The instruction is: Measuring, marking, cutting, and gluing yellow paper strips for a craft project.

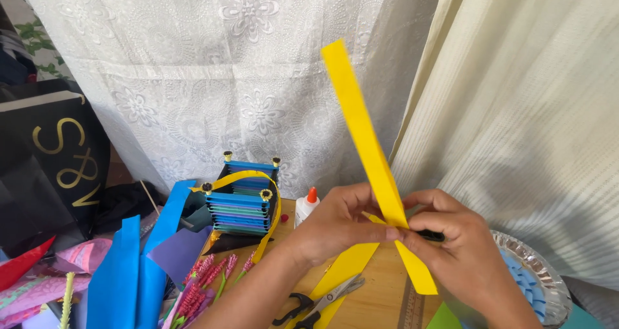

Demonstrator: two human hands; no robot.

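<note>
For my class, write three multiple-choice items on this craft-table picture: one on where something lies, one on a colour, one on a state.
1. Where do the scissors lie?
A. on the table below the left hand
B. on top of the paper basket
C. inside the foil dish

2. What colour is the long paper strip held by both hands?
A. blue
B. yellow
C. purple

3. In what state is the glue bottle?
A. lying on its side
B. held in the right hand
C. standing upright with its cap on

Answers:
1 A: the scissors rest on the wooden table, under the left hand.
2 B: the paper strip, pinched between the left hand and the right hand, is yellow.
3 C: the glue bottle stands by the paper basket, orange cap on top.
</note>
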